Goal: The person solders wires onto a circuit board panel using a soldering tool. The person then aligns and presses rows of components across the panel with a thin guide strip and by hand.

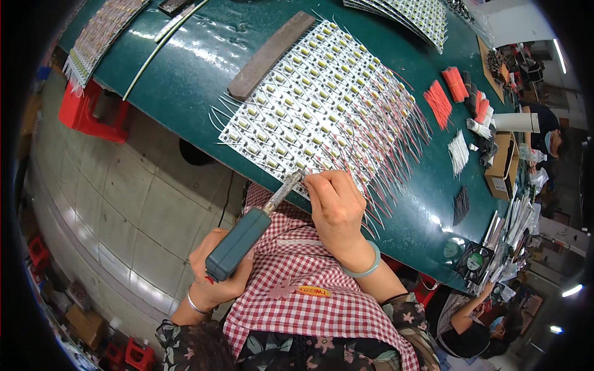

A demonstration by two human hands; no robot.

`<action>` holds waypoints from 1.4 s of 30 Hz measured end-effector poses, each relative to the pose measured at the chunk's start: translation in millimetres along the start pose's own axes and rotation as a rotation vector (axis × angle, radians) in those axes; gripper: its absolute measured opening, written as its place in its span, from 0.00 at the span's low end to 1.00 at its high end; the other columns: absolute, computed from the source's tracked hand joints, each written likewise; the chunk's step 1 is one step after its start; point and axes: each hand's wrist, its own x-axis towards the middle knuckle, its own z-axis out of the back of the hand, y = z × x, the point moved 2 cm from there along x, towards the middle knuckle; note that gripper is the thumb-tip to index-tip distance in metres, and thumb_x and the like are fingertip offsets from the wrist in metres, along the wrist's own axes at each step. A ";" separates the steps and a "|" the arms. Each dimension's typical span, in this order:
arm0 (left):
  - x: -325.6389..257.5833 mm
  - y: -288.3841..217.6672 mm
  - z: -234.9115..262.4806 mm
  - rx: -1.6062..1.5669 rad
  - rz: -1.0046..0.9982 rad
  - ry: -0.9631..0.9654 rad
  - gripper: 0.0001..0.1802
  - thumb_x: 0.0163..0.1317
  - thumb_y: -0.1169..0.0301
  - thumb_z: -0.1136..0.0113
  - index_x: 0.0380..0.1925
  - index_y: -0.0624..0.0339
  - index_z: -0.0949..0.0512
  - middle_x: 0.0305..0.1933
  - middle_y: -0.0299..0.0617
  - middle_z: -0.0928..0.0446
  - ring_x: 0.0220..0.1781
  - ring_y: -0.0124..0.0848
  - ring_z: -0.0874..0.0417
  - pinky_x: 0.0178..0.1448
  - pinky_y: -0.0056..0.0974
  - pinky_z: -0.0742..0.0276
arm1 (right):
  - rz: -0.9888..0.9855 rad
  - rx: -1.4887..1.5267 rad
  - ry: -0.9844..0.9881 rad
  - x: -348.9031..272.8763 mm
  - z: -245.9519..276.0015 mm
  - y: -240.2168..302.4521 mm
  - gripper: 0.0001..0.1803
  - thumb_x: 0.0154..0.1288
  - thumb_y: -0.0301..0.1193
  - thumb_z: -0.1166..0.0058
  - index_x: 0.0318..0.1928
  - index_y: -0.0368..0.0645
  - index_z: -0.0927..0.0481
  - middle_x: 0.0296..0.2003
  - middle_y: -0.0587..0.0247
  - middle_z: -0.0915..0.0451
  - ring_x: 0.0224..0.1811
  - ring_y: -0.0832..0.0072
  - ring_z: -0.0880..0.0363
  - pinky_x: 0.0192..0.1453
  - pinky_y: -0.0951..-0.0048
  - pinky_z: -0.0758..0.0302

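Observation:
A soldering gun (pixel 238 241) with a dark green body and metal barrel is gripped in my left hand (pixel 216 272). Its tip reaches the near edge of a white circuit board panel (pixel 247 133), which carries rows of small yellow-green components. Beside the tip, my right hand (pixel 337 204) is closed in a pinch over the same edge; what lies between its fingertips is hidden. Thin red and white wires (pixel 396 154) stick out thickly from the panel's right part, and fewer white ones from its left. A dark flat bar (pixel 272 55) lies along the panel's upper left edge.
The green table (pixel 185 105) also bears more board panels (pixel 105 37), red wire bundles (pixel 438 104), white wires (pixel 458 153), a cardboard box (pixel 502 167) and a small fan (pixel 475 261). Red stools (pixel 93 114) stand on the floor. Another person (pixel 470 328) sits at the lower right.

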 end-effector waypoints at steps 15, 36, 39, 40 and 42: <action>-5.1 -1.1 8.8 0.133 -0.121 -0.021 0.09 0.48 0.82 0.31 0.32 0.72 0.17 0.32 0.50 0.19 0.29 0.41 0.14 0.32 0.37 0.19 | 0.002 -0.027 0.013 1.8 -0.3 2.6 0.10 0.54 0.16 0.37 0.37 0.38 0.19 0.32 0.58 0.24 0.33 0.62 0.23 0.33 0.64 0.25; -2.3 4.9 -0.5 0.051 -0.152 -0.028 0.11 0.50 0.81 0.30 0.35 0.73 0.18 0.35 0.50 0.18 0.33 0.39 0.13 0.39 0.35 0.18 | -0.007 0.006 0.005 0.7 0.8 4.4 0.10 0.56 0.17 0.35 0.39 0.36 0.19 0.33 0.57 0.24 0.34 0.61 0.23 0.36 0.64 0.25; -2.0 5.8 -0.9 0.063 -0.150 -0.018 0.11 0.50 0.81 0.30 0.35 0.72 0.18 0.35 0.50 0.18 0.33 0.38 0.13 0.38 0.35 0.19 | -0.013 0.009 0.006 0.5 0.6 3.7 0.10 0.56 0.17 0.35 0.39 0.36 0.19 0.33 0.57 0.24 0.34 0.62 0.22 0.36 0.64 0.25; -2.0 6.2 -1.4 0.055 -0.138 -0.017 0.11 0.50 0.81 0.30 0.35 0.71 0.18 0.35 0.49 0.18 0.32 0.38 0.14 0.37 0.35 0.19 | -0.014 0.009 0.007 0.6 0.7 3.5 0.10 0.56 0.17 0.35 0.39 0.36 0.19 0.33 0.57 0.24 0.34 0.62 0.22 0.36 0.64 0.25; -2.1 5.7 -1.9 0.046 -0.124 -0.016 0.11 0.50 0.81 0.30 0.35 0.71 0.18 0.34 0.49 0.19 0.32 0.38 0.14 0.37 0.35 0.19 | -0.008 0.005 0.007 0.8 0.5 3.5 0.10 0.56 0.17 0.34 0.39 0.36 0.18 0.33 0.57 0.24 0.34 0.62 0.22 0.35 0.64 0.25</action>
